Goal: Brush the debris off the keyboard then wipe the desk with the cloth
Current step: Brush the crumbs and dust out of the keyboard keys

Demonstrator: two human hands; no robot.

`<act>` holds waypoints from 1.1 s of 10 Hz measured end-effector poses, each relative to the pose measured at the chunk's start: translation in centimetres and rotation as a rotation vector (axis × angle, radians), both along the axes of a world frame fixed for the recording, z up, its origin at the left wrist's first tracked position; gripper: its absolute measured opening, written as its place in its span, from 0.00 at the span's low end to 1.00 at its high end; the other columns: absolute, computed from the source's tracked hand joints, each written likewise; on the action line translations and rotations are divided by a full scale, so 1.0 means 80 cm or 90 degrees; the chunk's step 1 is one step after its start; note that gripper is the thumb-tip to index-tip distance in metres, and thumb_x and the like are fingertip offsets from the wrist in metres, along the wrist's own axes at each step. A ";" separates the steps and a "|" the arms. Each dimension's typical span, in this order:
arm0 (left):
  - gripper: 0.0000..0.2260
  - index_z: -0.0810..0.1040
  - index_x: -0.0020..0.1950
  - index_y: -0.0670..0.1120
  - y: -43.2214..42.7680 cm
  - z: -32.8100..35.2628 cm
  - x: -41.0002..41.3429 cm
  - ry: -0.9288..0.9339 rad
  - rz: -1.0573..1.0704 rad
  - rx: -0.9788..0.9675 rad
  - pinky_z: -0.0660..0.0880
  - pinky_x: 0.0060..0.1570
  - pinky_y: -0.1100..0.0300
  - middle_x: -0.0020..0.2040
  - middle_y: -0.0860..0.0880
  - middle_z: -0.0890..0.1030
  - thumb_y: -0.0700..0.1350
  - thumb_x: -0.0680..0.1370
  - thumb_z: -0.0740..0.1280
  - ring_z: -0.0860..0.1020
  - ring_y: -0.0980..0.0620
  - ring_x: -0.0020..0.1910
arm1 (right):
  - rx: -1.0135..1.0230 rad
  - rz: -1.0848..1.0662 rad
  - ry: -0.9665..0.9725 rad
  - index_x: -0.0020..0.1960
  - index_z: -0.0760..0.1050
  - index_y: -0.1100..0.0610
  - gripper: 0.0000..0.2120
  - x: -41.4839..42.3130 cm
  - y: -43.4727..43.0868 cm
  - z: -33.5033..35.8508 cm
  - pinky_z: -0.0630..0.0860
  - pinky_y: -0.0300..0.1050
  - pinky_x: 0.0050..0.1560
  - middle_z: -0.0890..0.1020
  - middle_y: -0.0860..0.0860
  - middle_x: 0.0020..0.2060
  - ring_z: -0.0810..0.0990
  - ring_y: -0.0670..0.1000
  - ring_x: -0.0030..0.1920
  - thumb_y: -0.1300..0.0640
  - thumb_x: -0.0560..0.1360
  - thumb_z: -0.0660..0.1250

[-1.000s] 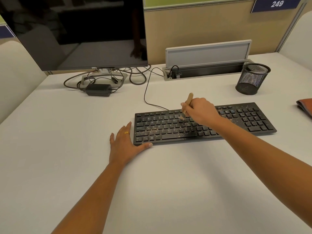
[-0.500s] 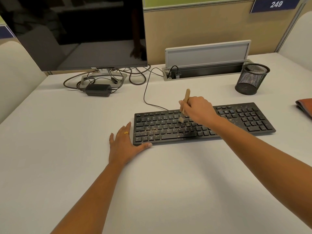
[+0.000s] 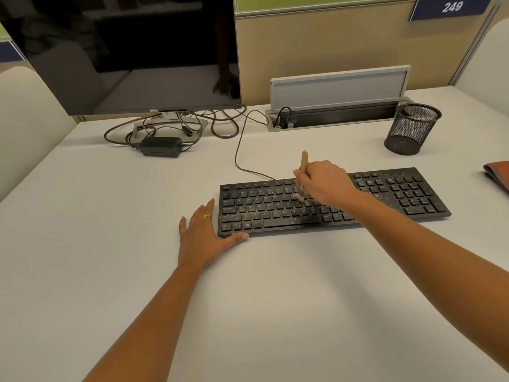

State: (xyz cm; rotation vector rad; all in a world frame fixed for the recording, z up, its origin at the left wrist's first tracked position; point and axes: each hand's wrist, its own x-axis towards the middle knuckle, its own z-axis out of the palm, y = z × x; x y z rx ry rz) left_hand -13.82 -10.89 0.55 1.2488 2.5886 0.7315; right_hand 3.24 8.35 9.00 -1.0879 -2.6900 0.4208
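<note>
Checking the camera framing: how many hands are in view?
2. The left hand lies flat on the desk, thumb against the keyboard; the right hand holds the brush over its keys.

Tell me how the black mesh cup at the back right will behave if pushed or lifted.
The mesh cup is probably light: open wire walls, nothing showing above its rim. Pushed low, it would likely slide on the smooth desk rather than tip, being squat. Tipped over, its round wall could roll.
</note>
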 end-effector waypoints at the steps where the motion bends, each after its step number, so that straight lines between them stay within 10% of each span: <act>1: 0.55 0.54 0.78 0.48 -0.001 0.000 0.000 0.003 -0.001 -0.003 0.41 0.74 0.49 0.77 0.50 0.60 0.74 0.58 0.62 0.54 0.54 0.76 | -0.018 -0.004 -0.004 0.48 0.79 0.61 0.21 -0.003 0.002 0.004 0.74 0.49 0.45 0.82 0.55 0.41 0.80 0.56 0.43 0.50 0.82 0.51; 11: 0.52 0.55 0.78 0.48 0.000 -0.001 0.000 0.007 0.006 0.005 0.41 0.75 0.49 0.77 0.50 0.60 0.72 0.61 0.66 0.55 0.55 0.76 | -0.056 -0.037 0.024 0.48 0.79 0.62 0.22 -0.003 0.008 0.001 0.77 0.51 0.46 0.83 0.56 0.42 0.80 0.57 0.43 0.49 0.81 0.52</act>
